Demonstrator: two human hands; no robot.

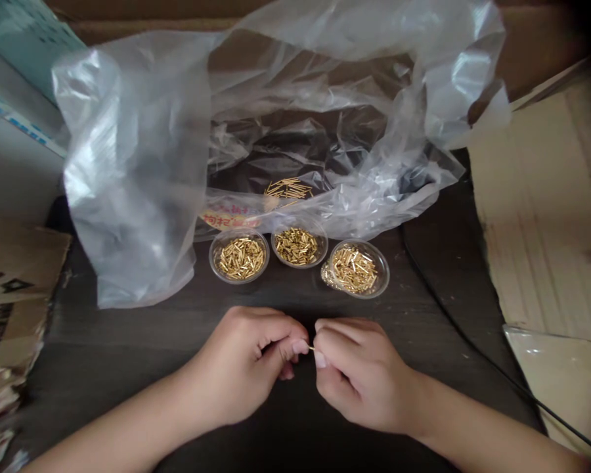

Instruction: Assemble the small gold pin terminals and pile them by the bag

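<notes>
Between my two hands, low in the middle of the view, a thin gold-coloured pin (311, 348) bridges the fingertips. My left hand (261, 358) pinches one end between thumb and forefinger. The thumb and curled fingers of my right hand (357, 368) close on the other end. Just beyond the hands stand three clear round cups, the left one (239, 256), the middle one (298, 244) and the right one (357, 268), each holding many small gold-coloured pieces. Longer gold pins (289, 189) lie in a pile on the clear plastic bag behind the cups.
A large clear plastic bag (138, 164) spreads over the back of the dark table (448, 263). A black cable (453, 318) runs down the right side. Cardboard (542, 217) lies at the right, with more cardboard (14, 302) at the left edge.
</notes>
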